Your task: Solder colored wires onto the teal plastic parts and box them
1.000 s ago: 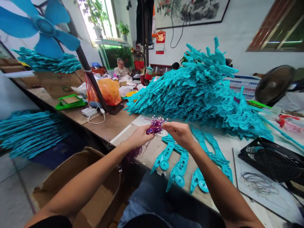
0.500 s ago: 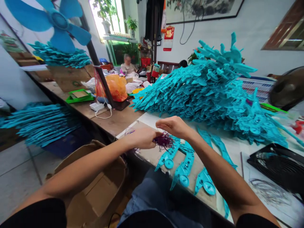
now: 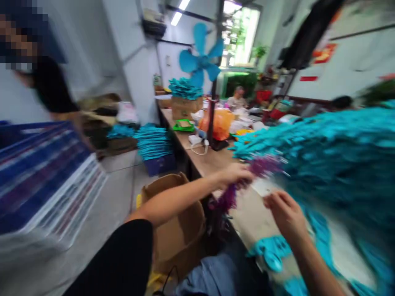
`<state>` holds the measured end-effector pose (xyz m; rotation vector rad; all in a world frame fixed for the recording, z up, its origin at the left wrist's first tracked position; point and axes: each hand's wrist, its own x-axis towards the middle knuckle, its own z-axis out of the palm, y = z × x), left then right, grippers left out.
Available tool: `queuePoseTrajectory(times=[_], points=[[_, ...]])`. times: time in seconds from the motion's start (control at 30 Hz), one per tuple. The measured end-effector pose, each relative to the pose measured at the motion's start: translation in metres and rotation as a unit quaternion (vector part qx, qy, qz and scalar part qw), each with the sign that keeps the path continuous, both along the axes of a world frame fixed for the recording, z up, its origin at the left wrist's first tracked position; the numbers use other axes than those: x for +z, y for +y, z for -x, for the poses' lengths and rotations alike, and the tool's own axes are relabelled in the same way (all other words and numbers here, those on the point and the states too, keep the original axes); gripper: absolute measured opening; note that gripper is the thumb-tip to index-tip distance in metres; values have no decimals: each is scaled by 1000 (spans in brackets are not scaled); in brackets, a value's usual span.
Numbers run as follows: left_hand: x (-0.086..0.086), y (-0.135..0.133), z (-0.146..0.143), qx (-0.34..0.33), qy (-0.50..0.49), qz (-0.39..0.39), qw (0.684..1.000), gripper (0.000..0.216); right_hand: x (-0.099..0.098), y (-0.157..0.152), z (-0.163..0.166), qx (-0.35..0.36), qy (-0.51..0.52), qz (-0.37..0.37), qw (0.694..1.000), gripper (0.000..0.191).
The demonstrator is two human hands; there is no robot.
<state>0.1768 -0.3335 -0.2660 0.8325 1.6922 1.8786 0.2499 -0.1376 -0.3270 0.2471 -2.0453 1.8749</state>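
A bundle of thin purple wires (image 3: 268, 165) is gripped in my left hand (image 3: 236, 176) above the table edge. Its strands stick out past both sides of the fist, and the lower end hangs down, blurred. My right hand (image 3: 285, 211) is a little to the right of the bundle and apart from it. Its thumb and fingertips are pinched together; whatever they hold is too small and smeared to name. Below that hand, turquoise plastic parts (image 3: 273, 253) with round discs lie on the table (image 3: 253, 213).
A large heap of turquoise parts (image 3: 339, 156) covers the right side. An open cardboard box (image 3: 180, 234) stands on the floor beside my legs. At left are a blue and white crate (image 3: 52, 181) and a standing person (image 3: 52, 84). A fan (image 3: 202, 61) and orange bag (image 3: 219, 123) are behind.
The view has swung left, bringing in the crate and the standing person. My hands have moved apart, and the wire bundle is lifted off the turquoise parts in my left hand.
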Motion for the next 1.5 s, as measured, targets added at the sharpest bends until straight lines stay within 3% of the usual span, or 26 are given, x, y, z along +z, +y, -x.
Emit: queuePoseTrajectory(times=[0.03,0.1,0.17,0.3,0.47,0.53,0.63,0.7,0.8,0.97,1.13,1.3,1.5], points=[[-5,-7,3,14,-72,-25,997,17,-4,-8,1,-14,12,-23,1000,30],[-12,-13,7,-3,-160,-55,986,25,-7,-13,2,2,69,-191,979,26],[-17,-11,9,-38,-199,-62,977,32,-6,-7,0,-18,129,-282,950,24],[-25,-1,2,-39,-213,-61,974,31,3,9,-21,-75,184,-299,933,25],[-27,10,-1,-2,-199,-49,979,34,10,13,-34,-32,226,-395,890,24],[-27,13,-3,-22,-204,-47,978,35,11,14,-33,-63,210,-388,895,24],[-27,17,-6,-45,-209,-34,976,34,13,18,-33,-118,164,-276,940,25],[-28,19,-9,-32,-211,-19,977,33,16,20,-36,-117,130,-211,962,25],[-32,22,-11,-9,-205,-3,979,34,18,21,-41,-78,105,-202,971,24],[-37,30,-17,3,-187,10,982,33,11,18,-41,-38,139,-304,942,20],[-40,38,-25,-13,-176,14,984,33,1,15,-36,-192,149,-324,914,29],[-42,45,-31,-18,-190,7,982,31,-2,15,-33,-207,202,-402,869,25],[-41,54,-36,25,-203,-2,979,29,-6,10,-38,-236,212,-360,877,20]])
